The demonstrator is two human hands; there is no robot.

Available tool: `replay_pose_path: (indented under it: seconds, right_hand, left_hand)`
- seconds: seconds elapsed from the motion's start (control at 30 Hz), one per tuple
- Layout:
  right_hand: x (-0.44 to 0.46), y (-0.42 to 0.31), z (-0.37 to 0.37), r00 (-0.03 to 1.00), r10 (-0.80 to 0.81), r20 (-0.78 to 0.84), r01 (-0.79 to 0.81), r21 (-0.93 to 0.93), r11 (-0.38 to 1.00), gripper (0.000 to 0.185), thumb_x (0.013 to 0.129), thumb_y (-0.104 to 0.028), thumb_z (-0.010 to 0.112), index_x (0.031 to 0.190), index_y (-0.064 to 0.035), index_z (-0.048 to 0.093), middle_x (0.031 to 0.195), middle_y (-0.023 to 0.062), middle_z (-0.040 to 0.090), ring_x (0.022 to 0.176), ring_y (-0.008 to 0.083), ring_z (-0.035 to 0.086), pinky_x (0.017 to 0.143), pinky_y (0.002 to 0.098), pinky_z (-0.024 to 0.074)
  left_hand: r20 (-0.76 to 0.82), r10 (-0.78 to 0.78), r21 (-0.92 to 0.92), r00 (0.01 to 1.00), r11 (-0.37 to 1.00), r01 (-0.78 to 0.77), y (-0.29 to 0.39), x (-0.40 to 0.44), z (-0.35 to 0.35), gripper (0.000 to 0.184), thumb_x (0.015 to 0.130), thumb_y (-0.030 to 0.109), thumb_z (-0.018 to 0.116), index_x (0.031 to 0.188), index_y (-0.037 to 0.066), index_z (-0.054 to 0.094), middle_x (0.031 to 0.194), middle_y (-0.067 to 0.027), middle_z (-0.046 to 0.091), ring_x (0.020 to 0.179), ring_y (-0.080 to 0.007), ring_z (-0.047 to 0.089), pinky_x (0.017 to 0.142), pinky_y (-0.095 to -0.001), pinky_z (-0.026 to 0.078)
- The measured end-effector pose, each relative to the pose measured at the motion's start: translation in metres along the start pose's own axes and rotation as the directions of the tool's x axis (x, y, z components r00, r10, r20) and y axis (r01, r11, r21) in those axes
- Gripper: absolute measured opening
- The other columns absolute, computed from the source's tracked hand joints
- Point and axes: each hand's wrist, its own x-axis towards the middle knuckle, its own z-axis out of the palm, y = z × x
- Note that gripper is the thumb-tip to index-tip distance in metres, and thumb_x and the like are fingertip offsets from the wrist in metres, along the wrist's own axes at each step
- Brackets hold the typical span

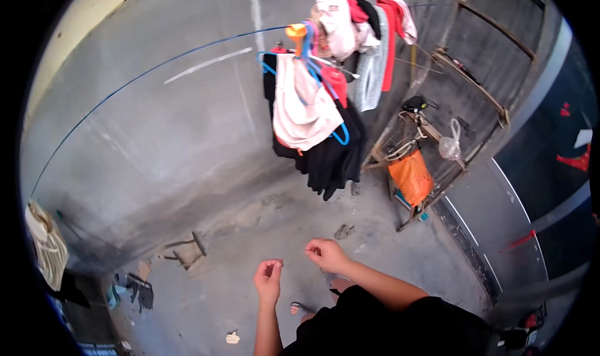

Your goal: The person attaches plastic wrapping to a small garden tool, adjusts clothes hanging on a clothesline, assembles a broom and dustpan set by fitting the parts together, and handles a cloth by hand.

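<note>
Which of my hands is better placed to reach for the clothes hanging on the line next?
Probably your right hand. It looks nearer the hanging clothes than your left hand does, and nothing shows in its curled fingers.

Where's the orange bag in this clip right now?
In the head view, the orange bag is right of centre, hanging on the wooden rack, to the right of the black garments.

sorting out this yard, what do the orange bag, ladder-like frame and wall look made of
Orange bag: probably thin plastic or nylon, judging by its creases. Ladder-like frame: likely rough wood, brown and worn, though rusty metal is possible. Wall: apparently smooth bare cement, grey and streaky.
</note>
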Motion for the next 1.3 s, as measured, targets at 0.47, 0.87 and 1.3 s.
replay_pose_path:
  seconds: [0.47, 0.87, 1.3]
  right_hand:
    - [-0.051, 0.148, -0.136, 0.902, 0.203, -0.38, -0.161, 0.142, 0.977, 0.01, 0.08, -0.013, 0.063, 0.082, -0.0034, 0.063, 0.065, 0.0033, 0.061, 0.056, 0.0094, 0.056, 0.054, 0.0259, 0.0468]
    - [0.003, 0.173, -0.072, 0.835, 0.079, 0.544, -0.017, -0.118, 0.993, 0.009, 0.078, -0.011, 0.063, 0.081, -0.0031, 0.062, 0.064, 0.0039, 0.06, 0.059, 0.0107, 0.057, 0.055, 0.0264, 0.0458]
    - [-0.03, 0.22, 0.122, 0.756, 0.146, 0.638, 0.155, -0.391, 0.907, 0.023, 0.072, -0.016, 0.062, 0.093, -0.006, 0.063, 0.081, 0.0141, 0.064, 0.074, 0.0285, 0.062, 0.067, 0.0354, 0.0498]
  left_hand:
    - [0.4, -0.152, 0.223, 0.904, 0.973, 0.066, -0.048, 0.031, 0.212, 0.006, 0.083, 0.005, 0.061, 0.085, 0.002, 0.057, 0.074, -0.0006, 0.06, 0.067, -0.0075, 0.057, 0.063, -0.0209, 0.047]
    - [-0.263, -0.2, 0.454, 0.944, 0.838, 0.304, -0.099, -0.053, 0.111, 0.016, 0.08, 0.015, 0.063, 0.078, 0.0, 0.057, 0.06, -0.0073, 0.056, 0.052, -0.0124, 0.051, 0.05, -0.0291, 0.042]
    - [-0.709, -0.341, -0.051, 0.617, 0.898, 0.438, -0.155, -0.212, -0.076, 0.011, 0.083, 0.009, 0.06, 0.079, -0.001, 0.059, 0.063, -0.0034, 0.059, 0.055, -0.0089, 0.054, 0.054, -0.0233, 0.045]
